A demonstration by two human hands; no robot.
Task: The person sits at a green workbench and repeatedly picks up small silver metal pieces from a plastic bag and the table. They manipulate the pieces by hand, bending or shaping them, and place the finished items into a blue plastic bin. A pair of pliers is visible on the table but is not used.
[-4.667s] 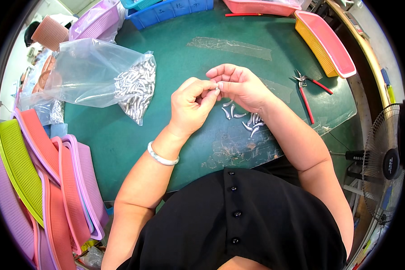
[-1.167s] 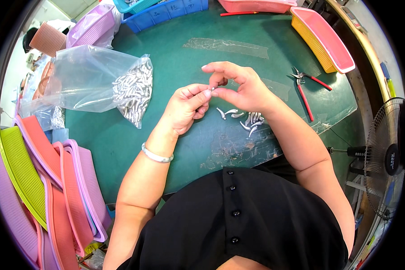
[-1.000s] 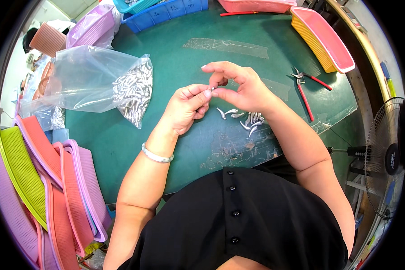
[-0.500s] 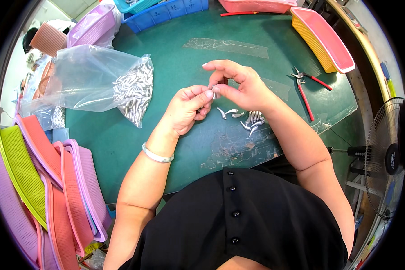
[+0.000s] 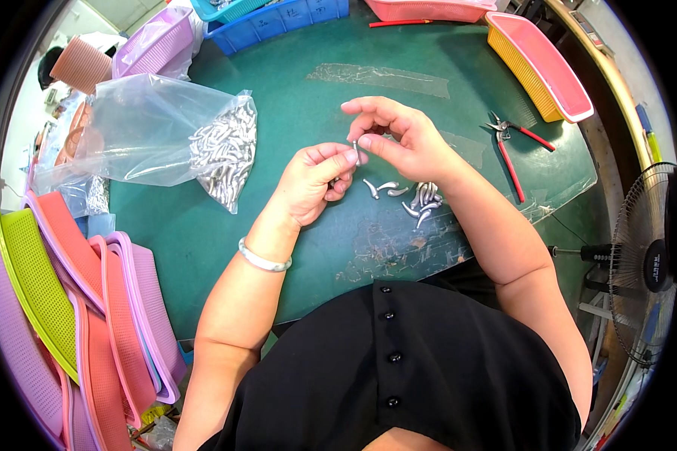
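My left hand pinches a small silver metal piece upright between thumb and forefinger, its other fingers curled in. At the top of that piece, my right hand closes in a loose pinch, thumb on one side and a bent finger on the other; its forefinger arches free above. Much of the piece is hidden by the fingertips. Just below my right wrist lies a loose group of curved, tadpole-shaped silver metal pieces. Left of my hands, a clear plastic bag holds many similar silver pieces.
Red-handled pliers lie spread on the green table at right. Beyond are a pink and yellow basket, a red pen and a blue crate. Stacked baskets crowd the left; a fan stands right.
My right thumb has shifted slightly up and back along the small piece, showing more of its upper end. My left hand has hardly moved.
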